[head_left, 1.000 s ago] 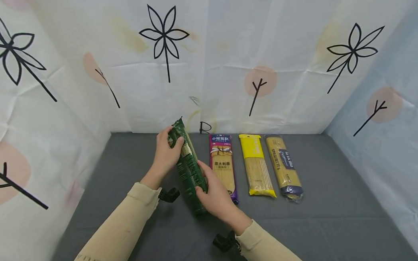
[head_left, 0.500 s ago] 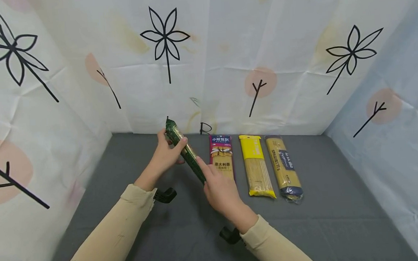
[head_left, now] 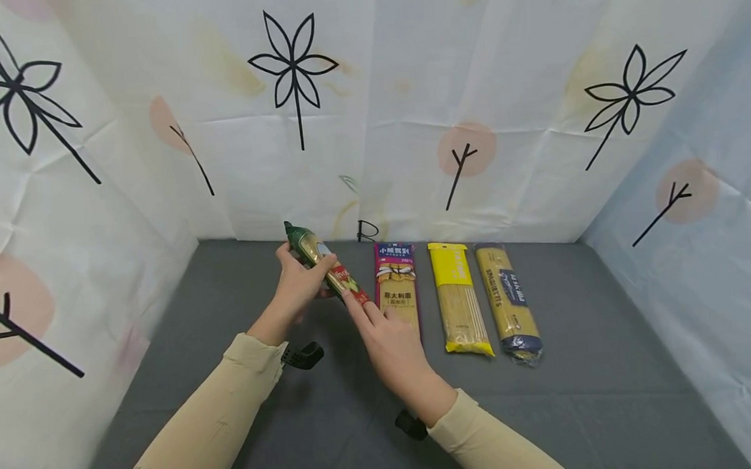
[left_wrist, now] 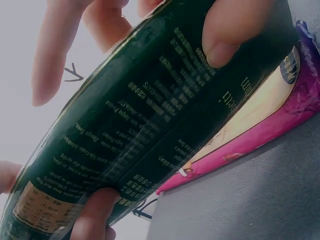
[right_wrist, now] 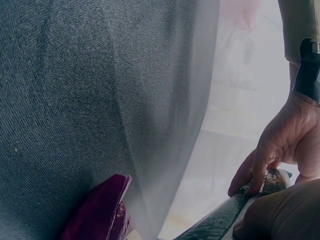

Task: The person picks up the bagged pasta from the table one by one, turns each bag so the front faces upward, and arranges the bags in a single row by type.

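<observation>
Both hands hold a green spaghetti packet (head_left: 306, 244) tilted above the table, its upper end pointing to the far left. My left hand (head_left: 293, 286) grips the upper part, thumb on the near side. My right hand (head_left: 391, 345) holds the lower part and hides that end in the head view. Part of a red and gold front shows between the hands. In the left wrist view the packet's dark green printed back (left_wrist: 125, 115) fills the middle, with fingers on both edges. Just right of it lies a purple-and-pink pasta packet (head_left: 396, 283), partly covered by the right hand.
Further right on the grey cloth-covered table (head_left: 592, 393) lie a yellow-topped pasta packet (head_left: 460, 297) and a spaghetti packet with blue bands (head_left: 508, 298), side by side. A white patterned curtain (head_left: 392, 83) encloses the back and both sides.
The green packet has been lifted and rotated in the hands, from its printed green back past its narrow edge to its red and gold front. Its upper end has shifted left.
</observation>
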`<state>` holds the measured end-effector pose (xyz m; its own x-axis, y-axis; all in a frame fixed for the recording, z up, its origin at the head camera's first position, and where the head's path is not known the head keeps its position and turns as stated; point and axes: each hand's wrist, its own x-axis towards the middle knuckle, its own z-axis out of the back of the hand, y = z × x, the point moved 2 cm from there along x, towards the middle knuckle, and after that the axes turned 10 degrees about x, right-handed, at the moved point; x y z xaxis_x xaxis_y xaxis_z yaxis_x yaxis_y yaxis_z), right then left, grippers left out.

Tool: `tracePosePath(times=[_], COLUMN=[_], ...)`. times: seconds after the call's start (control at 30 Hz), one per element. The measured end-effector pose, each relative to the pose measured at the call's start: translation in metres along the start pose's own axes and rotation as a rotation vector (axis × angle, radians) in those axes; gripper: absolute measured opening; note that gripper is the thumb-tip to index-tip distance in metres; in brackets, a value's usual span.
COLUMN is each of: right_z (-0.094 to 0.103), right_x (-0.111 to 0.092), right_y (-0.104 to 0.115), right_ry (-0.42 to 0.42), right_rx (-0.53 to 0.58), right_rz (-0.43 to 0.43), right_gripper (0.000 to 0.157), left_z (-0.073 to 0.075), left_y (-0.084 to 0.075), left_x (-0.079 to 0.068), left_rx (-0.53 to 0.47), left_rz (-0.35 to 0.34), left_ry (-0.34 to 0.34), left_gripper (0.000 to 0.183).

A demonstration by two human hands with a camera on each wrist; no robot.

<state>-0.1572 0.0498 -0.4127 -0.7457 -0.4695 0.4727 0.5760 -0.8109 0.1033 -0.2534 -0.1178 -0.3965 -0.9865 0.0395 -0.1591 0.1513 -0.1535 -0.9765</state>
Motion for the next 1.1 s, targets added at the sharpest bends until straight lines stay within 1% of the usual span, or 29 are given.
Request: tracePosePath(times=[0.13, 0.37, 0.57, 0.67, 0.9, 1.1], right_z=[-0.001, -0.004, -0.004, -0.004, -0.008, -0.012], right_x=[-0.001, -0.002, -0.003, -0.004, -0.010, -0.015], right_y=[0.001, 0.003, 0.003, 0.001, -0.005, -0.012], right_ry=[-0.001, 0.002, 0.023, 0.043, 0.135, 0.185], right_rx=[0.007, 0.018, 0.039, 0.089, 0.199, 0.340], right_rz=[-0.007, -0.021, -0.057, -0.091, -0.184, -0.298], right_gripper=[0.083, 0.076, 0.064, 0.064, 0.067, 0.073], left_z=[0.000, 0.001, 0.004, 0.005, 0.006, 0.009], left_y=[0.003, 0.006, 0.011, 0.013, 0.020, 0.024], left_x=[0.002, 0.002, 0.003, 0.003, 0.001, 0.002], left_rx=[-0.021, -0.014, -0.031, -0.043, -0.065, -0.100], left_rz=[0.020, 0.046, 0.062, 0.063, 0.067, 0.050], left_ry=[-0.021, -0.046, -0.031, -0.024, -0.031, -0.038], left_gripper=[0.087, 0.081, 0.078, 0.077, 0.071, 0.071])
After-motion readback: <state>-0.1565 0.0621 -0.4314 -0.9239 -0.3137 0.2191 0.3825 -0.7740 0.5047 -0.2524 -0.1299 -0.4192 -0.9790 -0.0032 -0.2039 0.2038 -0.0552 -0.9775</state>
